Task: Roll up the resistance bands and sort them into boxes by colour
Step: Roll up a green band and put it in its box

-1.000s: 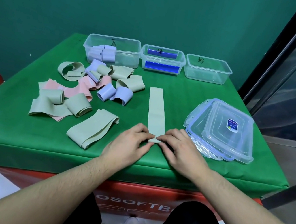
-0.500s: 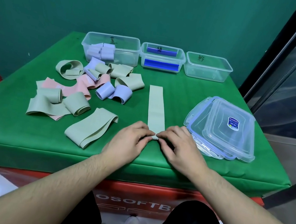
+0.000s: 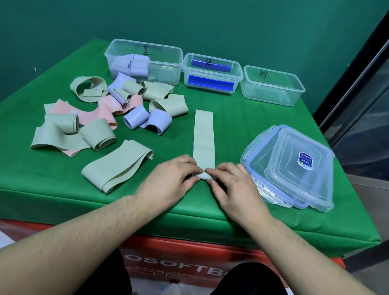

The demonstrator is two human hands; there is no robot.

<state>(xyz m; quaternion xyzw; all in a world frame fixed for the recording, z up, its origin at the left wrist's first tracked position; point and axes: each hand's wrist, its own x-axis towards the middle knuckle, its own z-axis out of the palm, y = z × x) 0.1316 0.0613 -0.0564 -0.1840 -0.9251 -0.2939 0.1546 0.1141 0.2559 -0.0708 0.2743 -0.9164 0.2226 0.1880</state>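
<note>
**Two hands on one green band**

Both hands sit at the near end of a long, flat, pale green rubber band (image 3: 204, 137). That band lies straight on the green cloth table top (image 3: 243, 119), pointing away from the person. Its near end is curled into a small tight roll, and the left hand (image 3: 167, 181) pinches the left side of the roll with its fingertips. On the other side, the right hand (image 3: 237, 191) pinches it the same way. The fingers of both hands are bent around the little roll (it looks almost white where they squeeze it).

To the left lies a messy pile of loose bands (image 3: 117, 115) in pale green, pink and light purple. Some are half curled and some are flat. One folded pale green band (image 3: 116, 165) lies by itself, nearer the left hand.

At the far side of the table three clear plastic boxes stand in a row. Rolled light purple bands fill part of the left clear box (image 3: 165, 67). Next to it, the middle clear box (image 3: 212, 70) shows blue strips, and each box has a hand-written mark on it. Last in the row is the right clear box (image 3: 273, 86).

Just beside the right hand is a stack of clear plastic lids (image 3: 294, 167), with a small blue sticker on the top one.
</note>
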